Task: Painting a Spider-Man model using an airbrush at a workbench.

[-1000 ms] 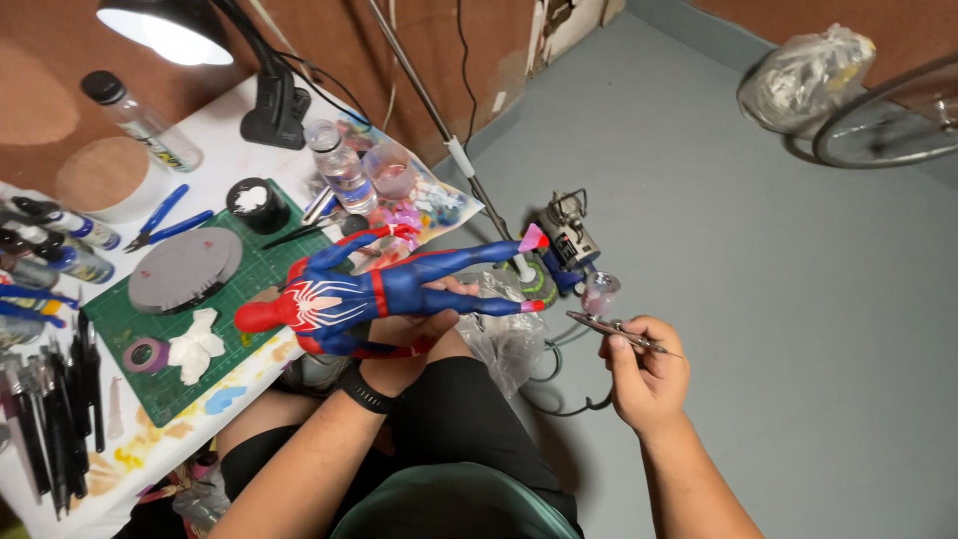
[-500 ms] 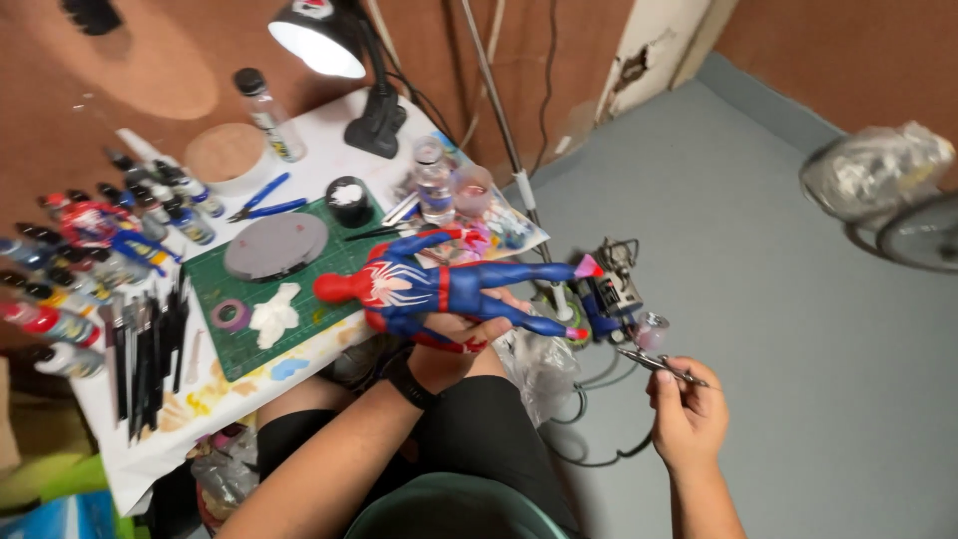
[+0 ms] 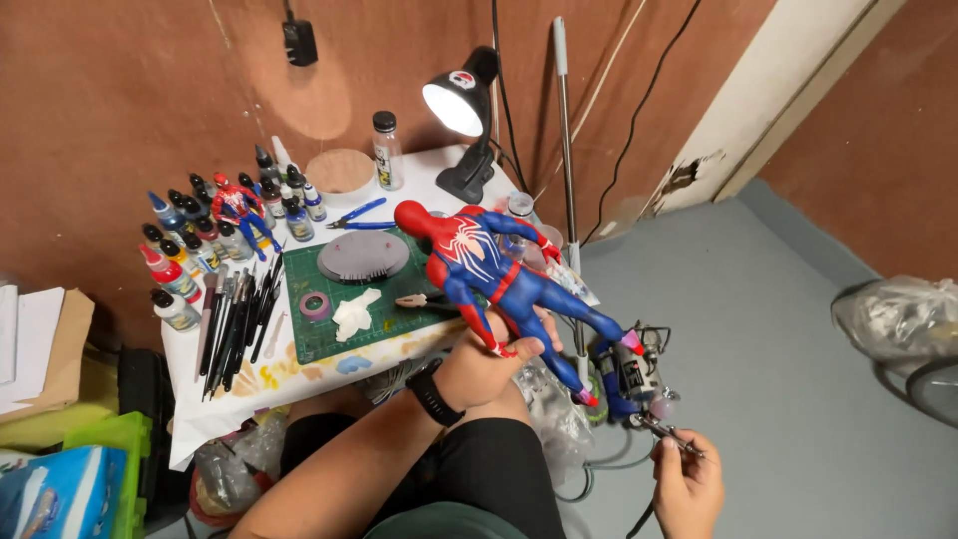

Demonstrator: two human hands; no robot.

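Two hands are busy at the near edge of a small white table (image 3: 399, 354). The left hand (image 3: 491, 364), a black watch (image 3: 433, 392) on its wrist, is closed around the legs of a red and blue action figure (image 3: 484, 262), holding it above the table's right side, head toward the far wall and feet pointing right. The right hand (image 3: 687, 486), lower and to the right over the grey floor (image 3: 778, 329), pinches a slim airbrush (image 3: 671, 432); from where I stand I can't quite make out whether a finger rests on its trigger. Just beyond it sits a small compressor (image 3: 627, 374).

To spray well, the grip on the legs should stay firm but clear of the surface being coated, and the nozzle should face the figure squarely, away from the paint bottles (image 3: 195, 235) and brushes (image 3: 235, 309) on the left. A green cutting mat (image 3: 329, 334) and a lit desk lamp (image 3: 461, 100) are close by.
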